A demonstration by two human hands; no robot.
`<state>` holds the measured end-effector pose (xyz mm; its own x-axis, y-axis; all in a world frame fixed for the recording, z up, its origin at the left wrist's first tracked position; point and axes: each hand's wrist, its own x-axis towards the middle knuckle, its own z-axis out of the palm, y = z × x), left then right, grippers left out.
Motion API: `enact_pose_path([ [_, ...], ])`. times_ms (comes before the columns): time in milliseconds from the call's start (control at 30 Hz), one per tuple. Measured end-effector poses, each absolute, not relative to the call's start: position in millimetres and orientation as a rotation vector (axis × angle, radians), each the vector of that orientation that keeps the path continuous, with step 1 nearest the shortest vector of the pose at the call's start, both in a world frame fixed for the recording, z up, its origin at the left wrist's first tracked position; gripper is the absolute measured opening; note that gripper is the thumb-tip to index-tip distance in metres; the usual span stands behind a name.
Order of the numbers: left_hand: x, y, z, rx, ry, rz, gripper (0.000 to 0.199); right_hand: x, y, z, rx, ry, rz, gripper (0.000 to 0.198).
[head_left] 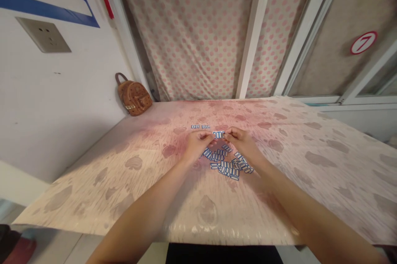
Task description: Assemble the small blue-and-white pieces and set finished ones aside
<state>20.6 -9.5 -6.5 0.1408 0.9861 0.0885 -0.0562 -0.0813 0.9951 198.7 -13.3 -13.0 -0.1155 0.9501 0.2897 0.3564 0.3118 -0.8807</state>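
Together, L hand (196, 145) & R hand (242, 143) pinch-grip a tile stack (218, 134) above loose tiles (228, 164).

Your table (310, 173) wears a smooth, glossy plastic sheet printed with a pale wood grain and faded hearts, shining most along its near edge, and the small blue-and-white tiles (228, 165) heaped just near your bare hands look like hard, smooth plastic with a slight gloss. At the far left sits a little backpack (134, 96) of tan, pebbled leather-like material with small metal studs, against a matt painted wall (46, 111) that carries a smooth plastic socket plate (43, 34). Beyond the table hangs a soft, creased, dotted cloth (192, 32), matt, crossed by smooth white-painted frame bars (254, 32).
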Motion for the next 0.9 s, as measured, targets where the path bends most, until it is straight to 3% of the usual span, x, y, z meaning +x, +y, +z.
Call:
enact_pose_path([
  [200, 13.0, -2.9, -5.1, 1.253, 1.157, 1.193, 0.011, 207.8, -12.5, -23.8, -1.774, -2.08, 0.263, 0.008],
  [633, 8.6, 1.9, -9.9, 1.271, 1.173, 1.19, 0.012, 202.2, -13.4, -26.4, -1.717, -2.174, 0.263, 0.012],
  [900, 7.5, 2.3, -11.7, 1.298, 1.162, 1.189, 0.013, 192.3, -23.4, -21.2, -1.538, -2.327, 0.456, 0.021],
])
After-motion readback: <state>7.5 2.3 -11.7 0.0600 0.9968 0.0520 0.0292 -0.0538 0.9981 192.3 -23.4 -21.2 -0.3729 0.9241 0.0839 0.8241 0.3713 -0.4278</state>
